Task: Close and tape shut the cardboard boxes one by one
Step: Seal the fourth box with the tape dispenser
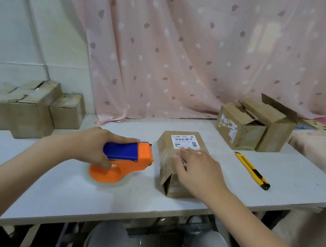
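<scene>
Hands: L (95,145) gripping tape dispenser (125,160), R (195,170) flat on box (181,147); knife (252,170) rt.

A pink spotted curtain (189,53) hangs behind the white table (63,189).

- The left hand (93,144) grips an orange and blue tape dispenser (124,161) that rests on the white table (63,189).
- The right hand (195,170) lies with fingers spread on top of a small box (178,144), just right of the dispenser; the box bears a barcode label (184,141).
- A yellow knife (252,170) lies right of the box.
- Two open boxes (255,124) stand at the back right.
- Closed boxes (31,108) stand at the back left.
- A pink curtain (191,43) hangs behind.
</scene>
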`<action>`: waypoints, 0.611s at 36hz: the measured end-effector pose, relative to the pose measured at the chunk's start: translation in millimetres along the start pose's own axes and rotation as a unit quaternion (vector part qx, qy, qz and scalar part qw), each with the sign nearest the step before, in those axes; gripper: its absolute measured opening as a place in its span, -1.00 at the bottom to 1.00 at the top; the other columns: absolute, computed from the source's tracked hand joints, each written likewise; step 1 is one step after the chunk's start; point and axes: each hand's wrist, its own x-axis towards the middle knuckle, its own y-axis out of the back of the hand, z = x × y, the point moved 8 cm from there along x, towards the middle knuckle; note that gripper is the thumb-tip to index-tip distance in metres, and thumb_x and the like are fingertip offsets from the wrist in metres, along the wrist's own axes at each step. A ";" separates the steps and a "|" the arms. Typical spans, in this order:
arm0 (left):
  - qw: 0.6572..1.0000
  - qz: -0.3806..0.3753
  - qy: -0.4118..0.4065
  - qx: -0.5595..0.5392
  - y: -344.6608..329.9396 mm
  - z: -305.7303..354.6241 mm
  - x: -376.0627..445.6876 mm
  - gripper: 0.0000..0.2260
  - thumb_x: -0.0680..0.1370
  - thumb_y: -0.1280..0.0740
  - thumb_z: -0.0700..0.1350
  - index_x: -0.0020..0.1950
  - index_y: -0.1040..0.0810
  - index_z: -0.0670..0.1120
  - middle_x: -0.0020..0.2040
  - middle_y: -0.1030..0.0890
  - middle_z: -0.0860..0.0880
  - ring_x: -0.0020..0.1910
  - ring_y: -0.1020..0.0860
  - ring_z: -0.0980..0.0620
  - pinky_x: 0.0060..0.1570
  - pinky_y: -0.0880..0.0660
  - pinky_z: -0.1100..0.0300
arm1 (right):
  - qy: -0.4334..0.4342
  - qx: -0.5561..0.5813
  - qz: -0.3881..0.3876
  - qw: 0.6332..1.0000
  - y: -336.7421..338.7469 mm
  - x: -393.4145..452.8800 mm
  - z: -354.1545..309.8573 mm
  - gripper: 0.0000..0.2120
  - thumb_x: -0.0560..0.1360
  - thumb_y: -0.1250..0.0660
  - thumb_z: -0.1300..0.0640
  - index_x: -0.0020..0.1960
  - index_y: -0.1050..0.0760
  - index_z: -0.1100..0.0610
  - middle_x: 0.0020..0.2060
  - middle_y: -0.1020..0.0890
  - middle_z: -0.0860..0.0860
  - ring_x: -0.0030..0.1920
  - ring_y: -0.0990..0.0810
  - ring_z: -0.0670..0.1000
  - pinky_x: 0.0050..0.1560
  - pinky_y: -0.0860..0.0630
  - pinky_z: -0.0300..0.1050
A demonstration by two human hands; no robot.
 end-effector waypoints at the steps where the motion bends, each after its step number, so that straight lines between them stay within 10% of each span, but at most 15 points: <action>1: 1.000 0.001 0.001 0.003 0.1 0.0 0.8 -0.23 0.42 -0.43 -0.02 0.40 -0.13 0.57 -0.24 -0.49 0.14 -0.30 -0.44 0.15 -0.36 -0.31 0.37 | -0.027 0.014 0.008 0.999 2.4 4.1 0.2 -0.63 0.64 -0.01 -0.11 -0.10 -0.49 0.03 -0.12 -0.57 -0.01 0.07 -0.51 0.17 -0.10 -0.40 -0.02; 5: 1.000 0.001 -0.002 0.004 -1.2 -0.9 1.0 -0.23 0.40 -0.43 -0.01 0.40 -0.13 0.58 -0.18 -0.54 0.11 -0.27 -0.47 0.13 -0.35 -0.33 0.36 | -0.131 0.064 -0.046 0.988 -2.1 26.5 4.0 -0.69 0.60 -0.10 -0.14 -0.19 -0.40 0.03 -0.05 -0.55 0.05 0.13 -0.44 0.22 0.39 -0.26 0.30; 8: 1.000 0.007 -0.003 -0.006 -2.3 -0.9 1.5 -0.24 0.40 -0.43 0.00 0.38 -0.13 0.60 -0.15 -0.55 0.10 -0.23 -0.48 0.11 -0.33 -0.36 0.34 | -0.225 0.047 -0.142 0.963 -18.7 40.8 10.7 -0.43 0.55 -0.19 -0.24 0.46 -0.30 0.02 0.45 -0.33 0.25 0.46 -0.20 0.41 0.46 0.00 0.45; 11: 1.000 0.009 -0.002 -0.001 -1.9 1.4 2.4 -0.23 0.41 -0.43 0.00 0.38 -0.13 0.60 -0.14 -0.53 0.11 -0.22 -0.48 0.11 -0.30 -0.37 0.32 | -0.279 0.027 -0.203 0.938 -23.1 48.1 13.9 -0.13 0.49 -0.29 -0.28 0.62 0.03 0.02 0.57 -0.05 0.29 0.52 -0.05 0.44 0.45 0.04 0.50; 16: 1.000 -0.002 0.001 0.002 -2.9 1.9 2.2 -0.23 0.43 -0.42 -0.03 0.43 -0.13 0.54 -0.15 -0.50 0.13 -0.26 -0.45 0.10 -0.34 -0.30 0.33 | -0.291 -0.039 -0.285 0.913 -58.4 75.4 24.3 0.30 -0.16 -0.31 -0.56 0.46 -0.29 0.09 0.31 -0.38 0.20 0.29 -0.31 0.38 0.26 -0.38 0.34; 22: 1.000 -0.004 -0.004 0.011 -2.8 5.2 2.8 -0.22 0.42 -0.42 -0.04 0.43 -0.13 0.53 -0.18 -0.47 0.13 -0.28 -0.45 0.10 -0.38 -0.29 0.34 | -0.267 -0.048 -0.286 0.919 -64.7 86.2 18.9 0.01 -0.15 -0.19 -0.56 0.08 -0.50 0.09 0.09 -0.45 0.13 0.07 -0.39 0.24 0.13 -0.41 0.15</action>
